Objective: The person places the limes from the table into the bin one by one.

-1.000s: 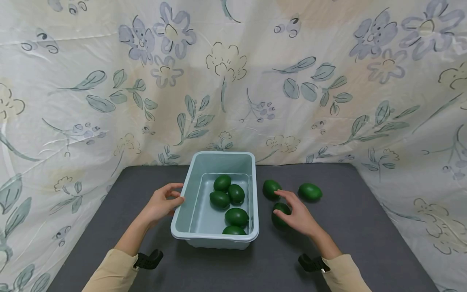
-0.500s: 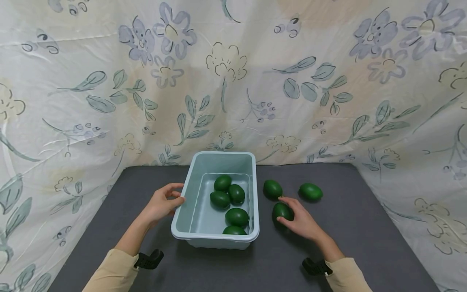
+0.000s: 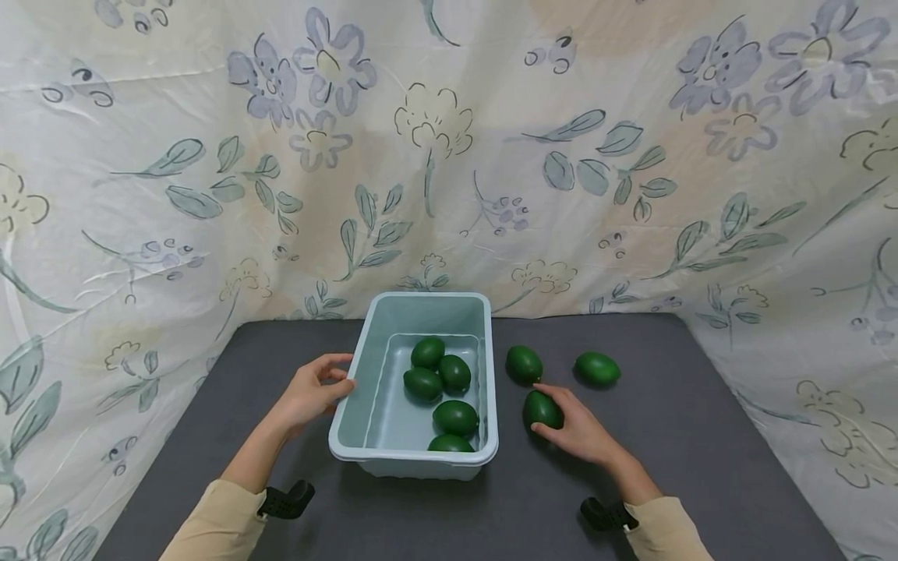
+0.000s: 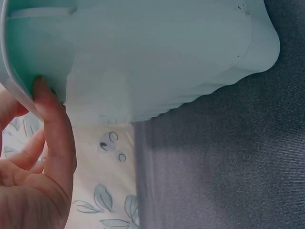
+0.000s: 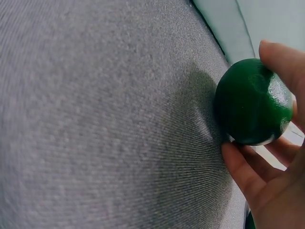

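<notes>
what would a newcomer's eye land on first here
Probably the pale blue-green bin in the middle of the dark table, with five green fruits inside and the left hand holding its left side. Right of it, the right hand grips another green fruit, two more lying just beyond. Behind everything hangs a pale floral cloth.

the bench [image 3: 414, 518] was covered in dark grey, finely ribbed cloth [image 5: 109, 124]. behind it and along both sides a pale curtain [image 3: 449, 241] was hung, printed with purplish flowers [image 3: 335, 62], grey-green leaves [image 3: 193, 200] and cream blossoms [image 3: 433, 125].
</notes>
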A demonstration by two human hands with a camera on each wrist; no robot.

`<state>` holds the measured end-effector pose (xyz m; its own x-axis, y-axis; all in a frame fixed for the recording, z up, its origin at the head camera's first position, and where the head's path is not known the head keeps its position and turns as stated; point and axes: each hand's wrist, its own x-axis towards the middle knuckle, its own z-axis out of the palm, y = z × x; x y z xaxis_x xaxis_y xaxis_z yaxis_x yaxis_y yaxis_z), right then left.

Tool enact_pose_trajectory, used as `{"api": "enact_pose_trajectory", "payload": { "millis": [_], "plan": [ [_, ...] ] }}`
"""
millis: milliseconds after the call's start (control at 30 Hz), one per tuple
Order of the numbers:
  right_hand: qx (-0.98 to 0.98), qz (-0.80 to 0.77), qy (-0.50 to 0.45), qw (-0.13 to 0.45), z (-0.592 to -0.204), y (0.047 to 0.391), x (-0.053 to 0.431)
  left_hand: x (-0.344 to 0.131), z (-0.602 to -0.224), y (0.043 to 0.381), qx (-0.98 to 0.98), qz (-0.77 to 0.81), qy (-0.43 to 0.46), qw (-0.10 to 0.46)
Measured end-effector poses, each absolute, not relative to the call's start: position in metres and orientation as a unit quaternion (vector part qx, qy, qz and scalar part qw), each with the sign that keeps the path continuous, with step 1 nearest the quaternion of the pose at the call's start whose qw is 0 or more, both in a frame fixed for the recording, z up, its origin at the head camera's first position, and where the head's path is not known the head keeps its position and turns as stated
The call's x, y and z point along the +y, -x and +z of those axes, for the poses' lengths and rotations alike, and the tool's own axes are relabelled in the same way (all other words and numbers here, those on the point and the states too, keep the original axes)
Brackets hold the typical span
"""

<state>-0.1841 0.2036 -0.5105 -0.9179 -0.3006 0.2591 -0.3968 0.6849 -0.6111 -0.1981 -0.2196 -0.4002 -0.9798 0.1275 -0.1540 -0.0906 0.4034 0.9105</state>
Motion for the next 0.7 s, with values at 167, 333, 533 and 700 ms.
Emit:
{"api": "enact_pose_trajectory", "payload": {
  "millis": [167,333,533,700],
  "plan": [
    [-0.918,0.349,-0.182,0.059,-0.5106,0.1842,0.2023,-0.2199,-0.4000,0.1973,0.829,0.550,-0.014,0.100],
    [-0.919,0.345,-0.178,0.062,-0.5109,0.1842,0.2023,-0.2202,-0.4002,0.1969,0.828,0.551,-0.017,0.100],
    [-0.918,0.353,-0.171,0.065,-0.5116,0.1845,0.2016,-0.2202,-0.4006,0.1975,0.831,0.547,-0.018,0.099],
    [-0.918,0.355,-0.166,0.066,-0.5103,0.1852,0.2015,-0.2202,-0.4007,0.1976,0.831,0.547,-0.017,0.099]
  ]
}}
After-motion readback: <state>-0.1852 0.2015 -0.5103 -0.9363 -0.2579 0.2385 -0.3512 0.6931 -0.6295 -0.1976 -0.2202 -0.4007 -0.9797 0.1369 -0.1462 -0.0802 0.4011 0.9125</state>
